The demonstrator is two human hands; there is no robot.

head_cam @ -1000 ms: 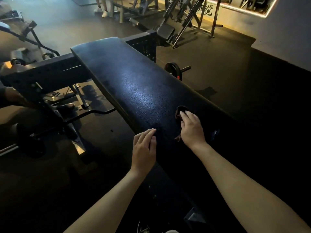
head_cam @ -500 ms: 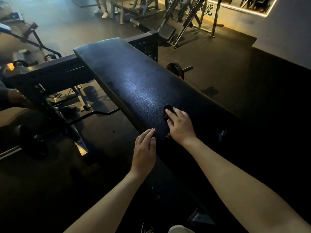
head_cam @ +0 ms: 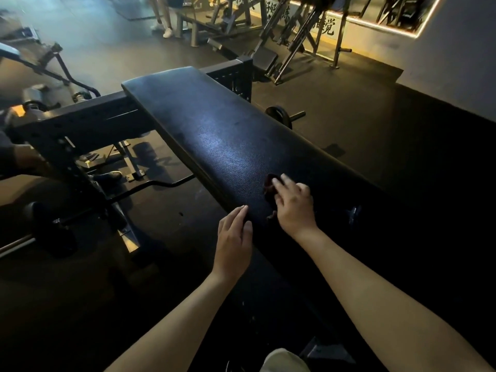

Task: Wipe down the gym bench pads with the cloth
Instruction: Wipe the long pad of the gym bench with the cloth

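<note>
A long black padded bench pad runs from the near right to the far left. My right hand lies flat on its near half, pressing a small dark cloth against the pad; only the cloth's edge shows past my fingertips and beside my palm. My left hand rests on the pad's left edge, fingers together, holding nothing.
A black steel rack frame stands left of the bench with a barbell and a curved bar low beside it. A weight plate lies on the floor to the right. Other machines and a person's legs are at the back.
My right hand slid the cloth to the left across the pad, closer to my left hand. My left hand stayed on the pad's edge.
</note>
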